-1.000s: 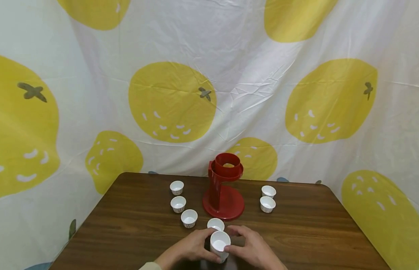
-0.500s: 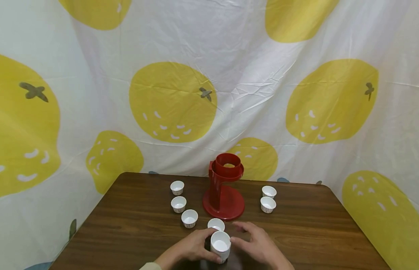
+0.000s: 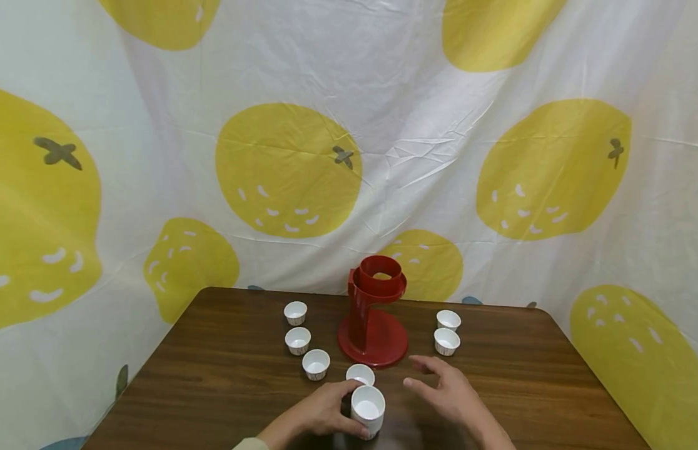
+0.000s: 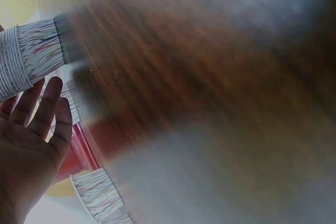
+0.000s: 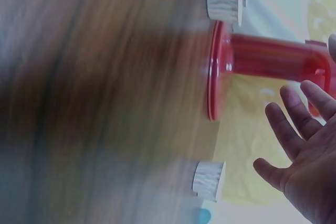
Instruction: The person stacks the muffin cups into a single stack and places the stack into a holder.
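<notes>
My left hand (image 3: 324,410) grips a nested stack of white paper baking cups (image 3: 368,409) near the table's front edge, thumb on the near side and fingers on the far side. In the left wrist view the stack (image 4: 31,56) shows many layered rims and a streaky coloured pattern on its side. A single baking cup (image 3: 360,374) stands just behind the stack, partly hidden. To the right, my right hand (image 3: 449,394) hovers apart from the stack, fingers spread and holding nothing. A red stand (image 3: 377,340) with a ring-shaped top rises behind both hands.
Left of the stand, three baking cups (image 3: 316,364) form a slanting line. Two more cups (image 3: 446,342) stand close together at the right. The brown wooden table (image 3: 512,375) ends at a lemon-print cloth (image 3: 416,156) hanging behind it.
My right hand has let go of the stack and moved away to the right, its fingers spreading. The left hand and the stack have stayed in place.
</notes>
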A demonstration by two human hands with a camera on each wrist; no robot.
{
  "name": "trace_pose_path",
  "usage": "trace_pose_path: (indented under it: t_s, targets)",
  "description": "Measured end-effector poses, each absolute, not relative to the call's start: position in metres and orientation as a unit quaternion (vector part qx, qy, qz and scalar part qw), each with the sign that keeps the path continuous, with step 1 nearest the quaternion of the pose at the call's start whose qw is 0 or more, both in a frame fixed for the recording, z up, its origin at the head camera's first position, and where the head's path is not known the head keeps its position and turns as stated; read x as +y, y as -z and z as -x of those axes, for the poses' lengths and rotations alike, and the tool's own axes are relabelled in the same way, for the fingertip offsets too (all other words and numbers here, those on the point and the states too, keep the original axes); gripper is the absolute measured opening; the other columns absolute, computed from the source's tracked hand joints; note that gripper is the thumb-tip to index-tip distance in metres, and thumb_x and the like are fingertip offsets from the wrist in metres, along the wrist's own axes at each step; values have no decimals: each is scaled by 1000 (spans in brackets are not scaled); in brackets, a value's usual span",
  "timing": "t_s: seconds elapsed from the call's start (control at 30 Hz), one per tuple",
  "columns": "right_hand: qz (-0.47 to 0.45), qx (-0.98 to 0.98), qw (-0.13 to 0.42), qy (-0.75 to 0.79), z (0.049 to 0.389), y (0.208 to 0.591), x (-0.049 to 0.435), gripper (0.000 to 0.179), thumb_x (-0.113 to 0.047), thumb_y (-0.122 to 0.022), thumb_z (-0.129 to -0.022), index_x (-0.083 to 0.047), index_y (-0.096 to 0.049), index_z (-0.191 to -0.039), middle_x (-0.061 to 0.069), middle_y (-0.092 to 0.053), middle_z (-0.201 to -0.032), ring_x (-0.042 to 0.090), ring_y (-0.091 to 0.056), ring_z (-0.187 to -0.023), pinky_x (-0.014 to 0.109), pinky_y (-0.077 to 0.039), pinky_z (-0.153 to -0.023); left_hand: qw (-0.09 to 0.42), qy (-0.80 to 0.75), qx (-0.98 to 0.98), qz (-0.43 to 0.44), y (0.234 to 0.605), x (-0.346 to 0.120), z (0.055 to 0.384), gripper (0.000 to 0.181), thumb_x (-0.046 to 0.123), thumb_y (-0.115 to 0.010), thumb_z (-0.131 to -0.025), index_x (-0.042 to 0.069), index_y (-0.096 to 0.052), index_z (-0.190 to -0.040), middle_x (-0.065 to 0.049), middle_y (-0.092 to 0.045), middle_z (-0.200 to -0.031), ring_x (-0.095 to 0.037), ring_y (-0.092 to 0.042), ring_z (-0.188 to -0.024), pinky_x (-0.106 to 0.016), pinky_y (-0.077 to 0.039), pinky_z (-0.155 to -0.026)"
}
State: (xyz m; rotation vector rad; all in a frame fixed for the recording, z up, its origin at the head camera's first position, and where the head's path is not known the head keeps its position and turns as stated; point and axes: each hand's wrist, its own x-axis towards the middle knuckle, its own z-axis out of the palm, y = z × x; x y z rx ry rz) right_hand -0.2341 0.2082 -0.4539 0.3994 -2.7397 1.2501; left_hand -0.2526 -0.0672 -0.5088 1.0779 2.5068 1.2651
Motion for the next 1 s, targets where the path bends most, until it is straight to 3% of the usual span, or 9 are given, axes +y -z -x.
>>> trace_pose_path:
  t_s: [0.2, 0.5, 0.73, 1.0]
  targets:
    - [-111, -902, 80, -409, 238, 448, 221, 50, -35, -78, -86, -9, -65, -127, 7, -68, -116, 27, -60, -113, 52, -45, -96, 67, -421, 832, -357, 509, -67, 252, 57, 29, -90, -72, 15, -62, -120, 18, -64, -102, 0, -58, -96, -25, -47, -88]
    - [-92, -900, 166, -392, 250, 450, 239, 47, -29, -78, -87, -6, -65, -126, 9, -69, -114, 28, -62, -111, 51, -45, -95, 71, -423, 831, -354, 507, -67, 251, 56, 28, -90, -72, 15, -63, -120, 18, -64, -101, 0, -58, -96, -25, -48, -87]
    - [-63, -907, 166, -382, 259, 448, 257, 58, -35, -76, -88, -3, -59, -133, 18, -65, -122, 35, -58, -117, 53, -42, -97, 66, -418, 835, -352, 507, -67, 252, 57, 29, -90, -72, 16, -63, -120, 18, -64, -100, 1, -58, -94, -25, -48, -86]
    - [-22, -910, 123, -394, 268, 457, 275, 66, -39, -73, -90, 1, -52, -138, 25, -56, -133, 41, -49, -127, 56, -36, -104, 71, -416, 835, -352, 508, -67, 253, 57, 30, -90, -71, 16, -63, -120, 18, -64, -100, 0, -58, -95, -24, -47, -87]
